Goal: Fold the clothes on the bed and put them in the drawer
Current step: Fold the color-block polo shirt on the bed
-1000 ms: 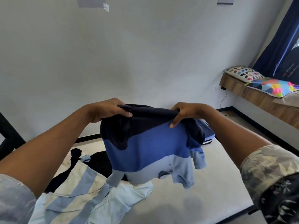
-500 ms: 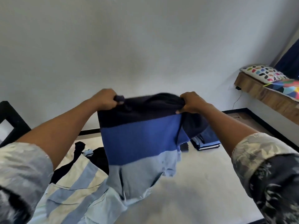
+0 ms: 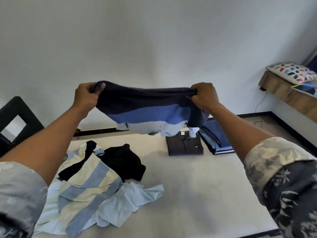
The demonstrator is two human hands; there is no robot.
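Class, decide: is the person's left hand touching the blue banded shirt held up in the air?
Touching. The head view shows the left hand gripping the blue banded shirt at its navy top edge, with fabric bunched in the curled fingers.

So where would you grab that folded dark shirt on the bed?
Probably under its near edge, coming from the front: the folded dark shirt lies flat, that edge is free, and the stack of blue clothes crowds its right side.

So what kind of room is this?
Most likely a bedroom: loose clothes lie on a pale bed, a folded dark shirt and a stack of folded blue clothes sit at its far side, and a colourful pillow rests on a wooden ledge.
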